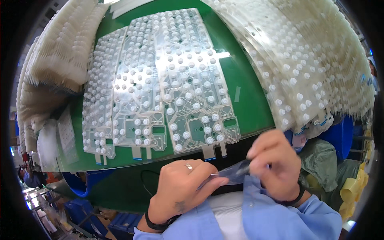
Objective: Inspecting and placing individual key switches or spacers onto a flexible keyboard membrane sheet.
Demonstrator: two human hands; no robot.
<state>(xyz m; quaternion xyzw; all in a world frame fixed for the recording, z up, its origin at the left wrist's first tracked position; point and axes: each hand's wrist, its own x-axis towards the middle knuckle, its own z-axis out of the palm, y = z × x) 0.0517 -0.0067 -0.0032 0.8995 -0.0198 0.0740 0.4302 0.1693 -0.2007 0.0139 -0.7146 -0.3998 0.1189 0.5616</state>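
Observation:
Both hands are raised in front of my chest, just past the near edge of the table. My left hand (180,184), with a ring on one finger, pinches a thin see-through plastic film (231,173) between thumb and forefinger. At the film's other end, my right hand (276,164) has its fingers closed on it, somewhat blurred. The film stretches between the hands. Beyond them lie clear keyboard membrane sheets with white rubber domes: a right one (196,106), a middle one (138,96) and a left one (100,88). Their ribbon tails hang over the table edge.
The green table (250,106) carries a tall stack of membrane sheets (60,48) at left and a fanned pile of them (296,64) at right. Blue bins (342,136) and a greenish plastic bag (319,164) stand at right. Another blue bin (76,184) sits below left.

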